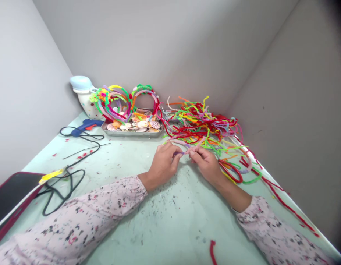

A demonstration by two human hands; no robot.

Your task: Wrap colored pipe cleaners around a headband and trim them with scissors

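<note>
Broadly, grey walls [148, 40] hem in the pale green counter [126, 151] at the back and on both sides. A tangled heap of coloured fuzzy stems [198, 119] takes up the far right, spilling to the right-hand edge, where red strands [280, 198] trail along the rim. Both patterned sleeves [104, 206] come in from the near side, well apart; the specked stretch between the forearms gives the elbows and wrists room to swing. At the near left corner lies a black panel with a red edge [16, 191], close to the left sleeve. A metal tray [131, 134] sits toward the back, bearing shells [142, 125] and decorated headbands [104, 95]; just left of it stands a white container with a pale blue lid [89, 103]. In front of that, a blue glue gun [86, 127] lies near the tray, its dark cord [96, 149] looping down the left side. The left hand [164, 162] and right hand [207, 165] meet near the heap's front edge, each grip pinched, thumb to finger, on a pink and purple stem [198, 144] held between them. Smallest are red scraps [83, 155] beside the cord.
</note>
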